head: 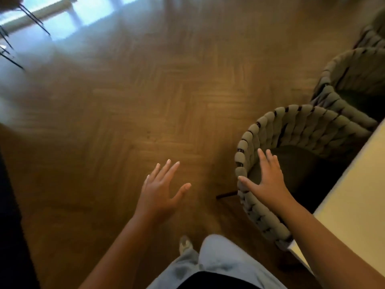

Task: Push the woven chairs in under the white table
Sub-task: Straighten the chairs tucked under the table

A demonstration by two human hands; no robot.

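a home dining area: herringbone wood floor, grey-green woven chairs drawn up along a white table, daylight from floor-level windows at the far end.

The white table is chopped off by the right edge. Only a sliver of the far chair is seen, and the dark legs top left are cut off. The floor is pretty smeared with blur.
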